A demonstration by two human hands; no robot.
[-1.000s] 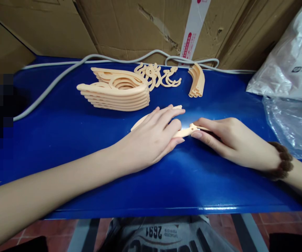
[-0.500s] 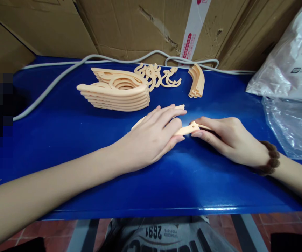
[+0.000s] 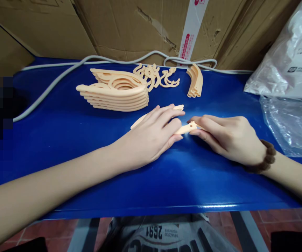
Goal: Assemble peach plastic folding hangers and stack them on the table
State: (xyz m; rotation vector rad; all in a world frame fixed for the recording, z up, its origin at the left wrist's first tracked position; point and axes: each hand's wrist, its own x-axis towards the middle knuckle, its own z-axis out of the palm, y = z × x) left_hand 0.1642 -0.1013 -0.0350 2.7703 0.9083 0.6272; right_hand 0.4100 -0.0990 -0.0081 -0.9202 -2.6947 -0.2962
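My left hand (image 3: 154,134) lies closed over a beige plastic hanger piece (image 3: 183,129), holding it down on the blue table. Most of that piece is hidden under my palm. Its end with a small round hole sticks out to the right, and another end (image 3: 178,107) shows beyond my fingers. At the holed end, my right hand (image 3: 223,134) is closed in a pinch between thumb and forefinger. A thin beige strip (image 3: 198,127) shows between those fingers, mostly covered by them.
Farther back stand a stack of beige hanger arms (image 3: 114,96), several beige hooks (image 3: 153,75) and a bundle of curved beige bars (image 3: 195,82). A grey cable (image 3: 58,77) runs behind them, before cardboard boxes (image 3: 140,31). Plastic bags (image 3: 284,66) lie at the right.
My right hand has turned slightly, and its fingers cover more of the thin strip. My left hand keeps its hold. The whole view has shifted a little.
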